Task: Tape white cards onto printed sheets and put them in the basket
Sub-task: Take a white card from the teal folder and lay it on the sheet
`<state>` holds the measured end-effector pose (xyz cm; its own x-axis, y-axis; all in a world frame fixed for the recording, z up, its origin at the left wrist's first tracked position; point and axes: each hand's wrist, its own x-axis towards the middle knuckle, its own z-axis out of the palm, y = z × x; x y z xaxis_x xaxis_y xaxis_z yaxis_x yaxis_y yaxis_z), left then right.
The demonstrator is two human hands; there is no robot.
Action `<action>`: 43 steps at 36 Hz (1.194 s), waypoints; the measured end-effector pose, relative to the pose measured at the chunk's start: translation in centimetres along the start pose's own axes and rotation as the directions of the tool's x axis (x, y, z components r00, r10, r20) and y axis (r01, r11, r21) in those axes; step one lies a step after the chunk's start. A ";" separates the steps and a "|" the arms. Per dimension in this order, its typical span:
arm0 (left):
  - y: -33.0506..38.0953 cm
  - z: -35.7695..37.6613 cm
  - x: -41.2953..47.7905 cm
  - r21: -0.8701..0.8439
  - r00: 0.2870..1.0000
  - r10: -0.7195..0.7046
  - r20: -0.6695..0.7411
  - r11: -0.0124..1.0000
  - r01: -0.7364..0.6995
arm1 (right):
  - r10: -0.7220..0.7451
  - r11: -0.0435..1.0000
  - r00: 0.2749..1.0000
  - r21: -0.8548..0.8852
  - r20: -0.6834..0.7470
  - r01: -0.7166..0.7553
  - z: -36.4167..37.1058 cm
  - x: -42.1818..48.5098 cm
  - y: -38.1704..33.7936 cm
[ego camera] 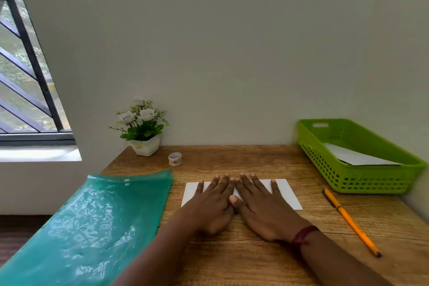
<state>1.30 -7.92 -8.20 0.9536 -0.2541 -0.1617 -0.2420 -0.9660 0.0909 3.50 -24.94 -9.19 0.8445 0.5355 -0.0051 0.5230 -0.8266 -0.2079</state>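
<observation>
A white card (287, 193) lies flat in the middle of the wooden desk (255, 162). My left hand (213, 202) and my right hand (262, 204) rest side by side on it, palms down, fingers spread flat and pressing. Neither hand grips anything. A small roll of patterned tape (175, 158) stands behind the card, towards the back left. The green basket (362, 179) sits at the back right and holds a white sheet (355, 155). No printed side shows on the card or the sheet.
A teal plastic folder (92, 223) overhangs the desk's left edge. An orange pencil (350, 220) lies diagonally at the right. A white pot of flowers (142, 127) stands at the back left against the wall. A barred window (25, 65) is further left.
</observation>
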 end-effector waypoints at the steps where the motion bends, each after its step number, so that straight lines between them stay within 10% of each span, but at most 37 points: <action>1: 0.0 0.1 0.1 0.007 1.000 0.002 -0.001 1.000 -0.002 | 0.001 1.000 1.000 0.002 0.005 -0.001 0.0 0.0 0.0; 43: -0.5 -0.2 0.3 0.010 0.935 -0.335 0.119 0.942 0.336 | 0.212 0.977 0.977 -0.043 0.022 -0.211 -0.4 -0.2 3.2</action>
<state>1.68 -7.52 -8.13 0.9510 0.0804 -0.2986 0.0908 -0.9956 0.0210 5.06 -27.73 -9.46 0.9334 0.3518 -0.0709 0.3375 -0.9276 -0.1599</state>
